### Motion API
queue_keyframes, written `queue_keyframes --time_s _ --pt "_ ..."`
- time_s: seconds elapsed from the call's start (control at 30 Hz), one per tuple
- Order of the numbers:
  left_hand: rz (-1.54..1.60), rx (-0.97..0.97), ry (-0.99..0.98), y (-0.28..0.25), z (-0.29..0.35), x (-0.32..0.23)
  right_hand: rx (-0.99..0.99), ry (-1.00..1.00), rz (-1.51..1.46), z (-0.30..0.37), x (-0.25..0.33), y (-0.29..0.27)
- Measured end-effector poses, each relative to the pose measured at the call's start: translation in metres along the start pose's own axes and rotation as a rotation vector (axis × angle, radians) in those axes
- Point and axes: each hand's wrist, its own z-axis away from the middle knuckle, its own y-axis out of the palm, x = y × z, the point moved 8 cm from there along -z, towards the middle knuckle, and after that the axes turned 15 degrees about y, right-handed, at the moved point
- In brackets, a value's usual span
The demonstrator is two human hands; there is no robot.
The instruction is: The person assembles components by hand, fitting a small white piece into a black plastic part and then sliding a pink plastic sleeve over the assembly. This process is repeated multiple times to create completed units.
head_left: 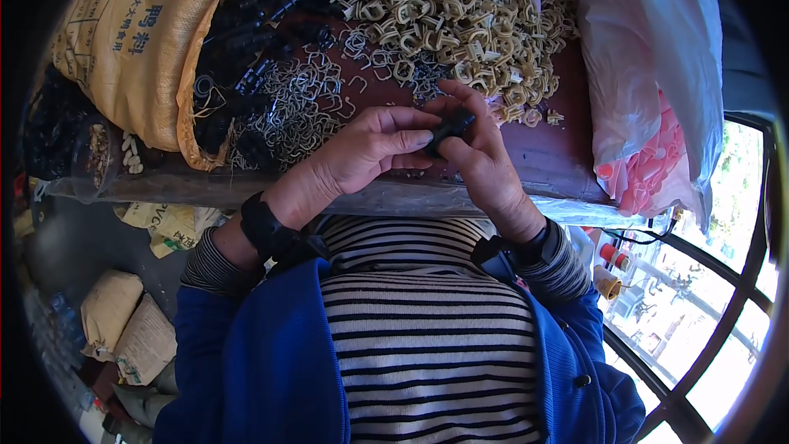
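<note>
Between my hands, just above the table's near side, is a small black cylindrical plastic part. My left hand is closed, its thumb and fingers pinching the part's left end. The fingers of my right hand curl round the other end, with the thumb pressed against it. Part of the piece is hidden by the fingers. A heap of bent metal wire clips lies beyond my left hand. Past both hands, a large pile of cream plastic clamp-like pieces covers the far side.
On the left, an open yellow woven sack spills black plastic parts. A pale plastic bag holding flat pink pieces stands at the right. The dark red tabletop has a plastic-covered front edge. Filled sacks stand on the floor at lower left.
</note>
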Motion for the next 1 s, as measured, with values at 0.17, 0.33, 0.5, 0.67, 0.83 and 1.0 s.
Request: queue_keyframes --time_s 0.17,0.33,0.5,0.67,0.83,1.0 --pt "0.135 0.019 -0.034 -0.004 -0.002 -0.001 0.055 0.07 -0.165 -0.007 -0.004 -0.002" --pt "0.244 -0.038 -0.057 -0.006 0.003 -0.002 0.209 0.008 -0.376 -0.01 -0.005 -0.009" --pt "0.246 -0.091 -0.011 -0.016 0.012 -0.01 0.012 -0.074 -0.063 -0.012 0.004 -0.02" --pt "0.137 -0.145 0.139 -0.042 0.035 -0.042 -0.027 -0.23 0.742 -0.021 0.026 0.009" --pt "0.081 -0.231 0.266 -0.068 0.061 -0.068 -0.205 -0.682 1.328 -0.038 0.046 0.059" --pt "0.097 -0.298 0.329 -0.08 0.076 -0.071 -0.267 -0.913 1.612 -0.059 0.034 0.085"
